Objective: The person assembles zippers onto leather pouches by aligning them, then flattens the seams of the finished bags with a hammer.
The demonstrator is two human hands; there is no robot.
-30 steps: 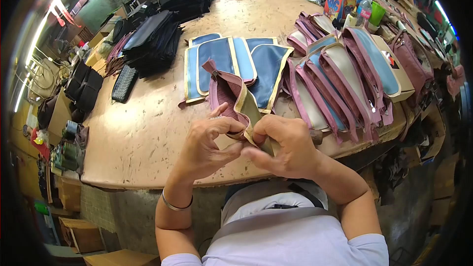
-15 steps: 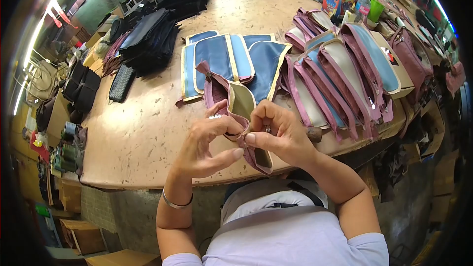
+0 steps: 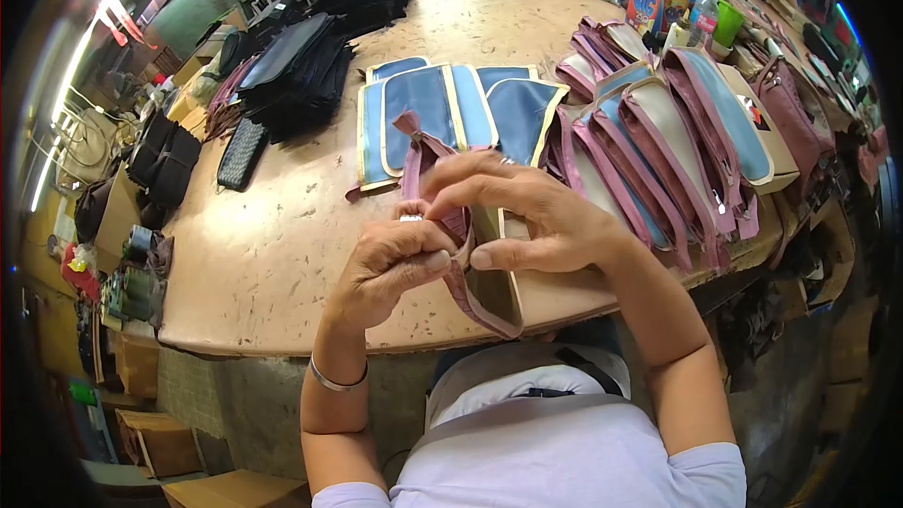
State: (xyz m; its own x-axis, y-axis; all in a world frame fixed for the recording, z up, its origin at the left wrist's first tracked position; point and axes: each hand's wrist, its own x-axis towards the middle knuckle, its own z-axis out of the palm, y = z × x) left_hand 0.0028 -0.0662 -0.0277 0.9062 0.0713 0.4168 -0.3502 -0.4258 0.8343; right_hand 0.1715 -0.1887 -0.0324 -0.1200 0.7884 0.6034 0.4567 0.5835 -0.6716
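Observation:
My left hand (image 3: 390,263) is closed on the pink edging of a partly sewn pouch (image 3: 496,293), thumb pressed against the bent fingers. The pouch stands up from the table, with a tan inner side and pink zipper trim that ends in a knot-like tip at the top. Across its opening reaches my right hand (image 3: 546,216), fingers stretched out above the left knuckles and thumb apart from them at the tan panel's edge. Behind the hands lie blue flat pouch panels (image 3: 423,122) with yellow edging, partly overlapped by the pink trim.
At right stands a row of pink-trimmed blue and cream pouches (image 3: 649,160). Black stacked pieces (image 3: 296,80) and a dark textured case (image 3: 242,155) lie at left. A bottle (image 3: 703,19) and a green cup (image 3: 728,24) stand at the back right. The table edge (image 3: 282,354) curves close to my body.
My right hand has opened from its pinch on the edging and swung left over the pouch. My left hand's thumb has closed onto its fingers. The view has shifted slightly.

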